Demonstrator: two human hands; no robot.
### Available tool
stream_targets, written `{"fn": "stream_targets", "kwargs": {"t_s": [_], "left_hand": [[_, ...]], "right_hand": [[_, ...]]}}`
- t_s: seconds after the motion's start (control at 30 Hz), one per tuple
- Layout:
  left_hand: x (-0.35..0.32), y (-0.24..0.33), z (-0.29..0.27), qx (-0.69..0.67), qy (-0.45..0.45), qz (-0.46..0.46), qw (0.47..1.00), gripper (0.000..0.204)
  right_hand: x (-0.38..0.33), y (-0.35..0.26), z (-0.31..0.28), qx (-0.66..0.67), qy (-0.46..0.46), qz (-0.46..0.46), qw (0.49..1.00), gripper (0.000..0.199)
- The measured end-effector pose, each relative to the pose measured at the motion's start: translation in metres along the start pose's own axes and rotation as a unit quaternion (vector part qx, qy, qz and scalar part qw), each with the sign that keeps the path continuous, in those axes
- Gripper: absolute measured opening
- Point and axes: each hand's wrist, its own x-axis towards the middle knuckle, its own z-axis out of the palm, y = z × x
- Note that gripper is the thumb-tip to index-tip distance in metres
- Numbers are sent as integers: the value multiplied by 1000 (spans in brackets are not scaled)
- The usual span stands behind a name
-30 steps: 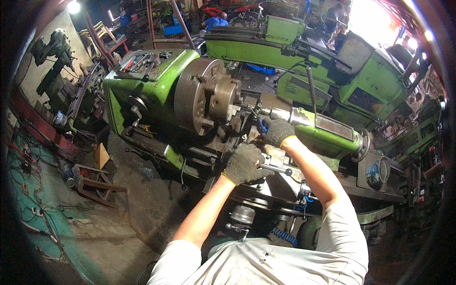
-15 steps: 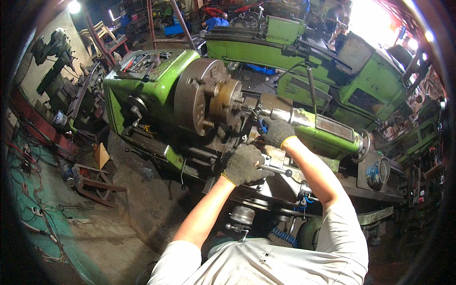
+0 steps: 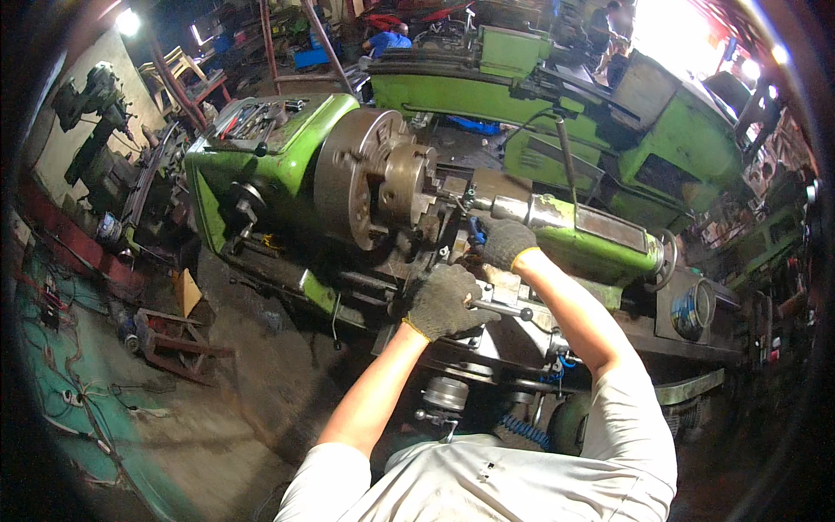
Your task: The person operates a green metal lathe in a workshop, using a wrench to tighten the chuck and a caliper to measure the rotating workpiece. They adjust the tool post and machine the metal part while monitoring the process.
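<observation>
A green lathe stands before me, its large round chuck (image 3: 348, 178) at left and a smaller stepped metal cylinder (image 3: 405, 184) on the chuck's face. My right hand (image 3: 509, 244), in a dark knit glove, is closed around a blue-handled tool (image 3: 477, 230), whose kind I cannot make out. Its metal end reaches toward the gap between the cylinder and the tailstock (image 3: 557, 216). Nearer to me, my gloved left hand (image 3: 441, 303) lies over the tool post area, closed at the base of a metal lever (image 3: 503, 309) with a black ball knob. Its palm side is hidden.
Loose tools lie on the green headstock (image 3: 287, 135). A metal bucket (image 3: 693, 309) stands at right below the handwheel (image 3: 667, 261). Behind is another green machine (image 3: 470, 91). A person in blue (image 3: 389, 39) and another person (image 3: 604, 39) are farther back. Cables (image 3: 74, 396) cross the left floor.
The jaws and marks on the chuck and cylinder look turned to a different angle. Both hands keep nearly the same places. The whole view has shifted slightly.
</observation>
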Motion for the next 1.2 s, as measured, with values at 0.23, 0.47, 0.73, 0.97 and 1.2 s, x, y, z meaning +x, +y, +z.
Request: {"fn": "stream_targets", "kwargs": {"t_s": [0.23,0.47,0.73,0.97,1.2], "left_hand": [[0,0,-3,-11,22,16,1000,47],[0,0,0,-14,27,13,999,46],[0,1,0,-4,18,11,1000,48],[2,1,0,-6,25,18,999,49],[2,2,-2,-1,24,18,1000,51]], "right_hand": [[6,9,8,-12,5,-30,999,47],[5,6,5,-14,-11,-9,1000,49],[-2,-4,-7,3,11,-6,1000,43],[8,5,4,-50,-34,-11,998,53],[4,-1,6,-40,-16,-16,999,58]]}}
